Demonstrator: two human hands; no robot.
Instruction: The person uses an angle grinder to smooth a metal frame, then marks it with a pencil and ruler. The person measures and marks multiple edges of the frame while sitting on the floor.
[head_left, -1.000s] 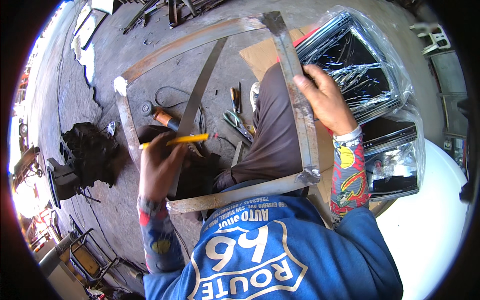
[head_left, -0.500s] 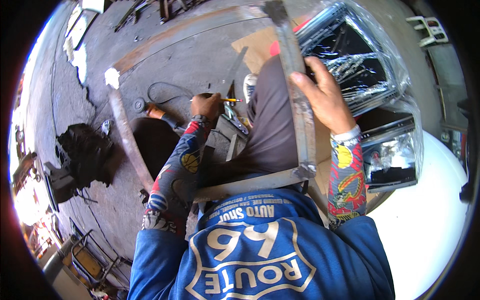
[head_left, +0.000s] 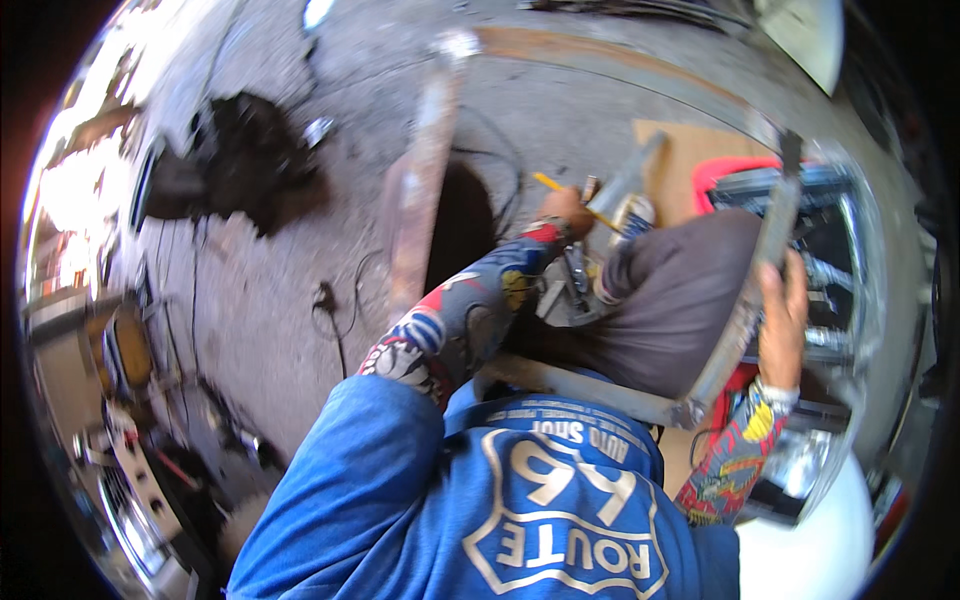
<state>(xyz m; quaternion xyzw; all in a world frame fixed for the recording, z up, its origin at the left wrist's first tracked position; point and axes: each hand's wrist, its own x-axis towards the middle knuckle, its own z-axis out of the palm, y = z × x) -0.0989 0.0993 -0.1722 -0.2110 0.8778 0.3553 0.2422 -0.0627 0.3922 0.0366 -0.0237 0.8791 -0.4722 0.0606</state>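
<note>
A rectangular metal frame with rusty bars and a bright weld at a far corner rests across my lap. My right hand is closed round its right bar, thumb on top. Inside the frame, my left hand is closed with a yellow pencil sticking out of it. Just beyond it lies a long grey piece, blurred; I cannot tell whether the hand touches it. Some metal tools are below the left hand, beside my shoe.
A cardboard sheet and a red object lie past my knee. Plastic-wrapped dark parts stand at the right, above a white rounded surface. Black crumpled material lies on the floor at left, with cords nearby.
The view has swung left, so the frame and both hands appear farther right. My left hand still has the pencil, now tilted. The grey piece has come into sight beyond it.
</note>
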